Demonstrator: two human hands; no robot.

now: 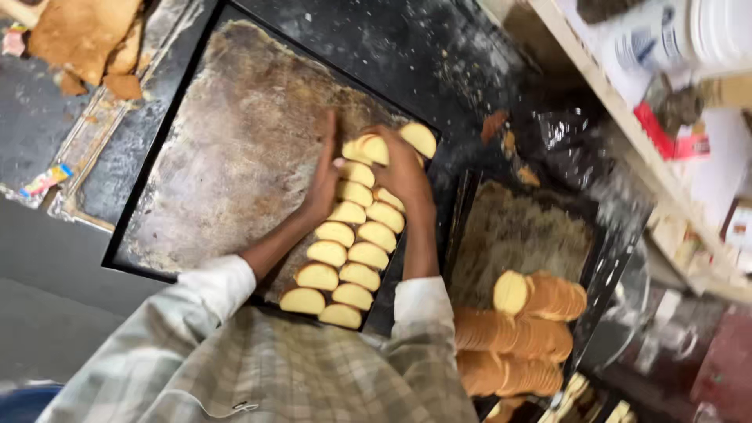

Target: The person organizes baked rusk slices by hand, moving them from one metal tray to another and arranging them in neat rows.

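lining slices (348, 258) w/ both hands | floured tray (235, 149) | cluttered shelf (627, 117) right

Up and to the right of my right hand (403, 176), on the wooden shelf (595, 74), lies a white tub (674, 31) with a blue-marked label. Just beneath it a red and white packet (670, 137) pokes over the shelf edge, and further right a pale carton with a red mark (736, 227) sits at the frame's edge. Far left of my left hand (323, 176), a small crumpled wrapper (45, 182) in yellow, blue and red lies on the counter (47, 117).
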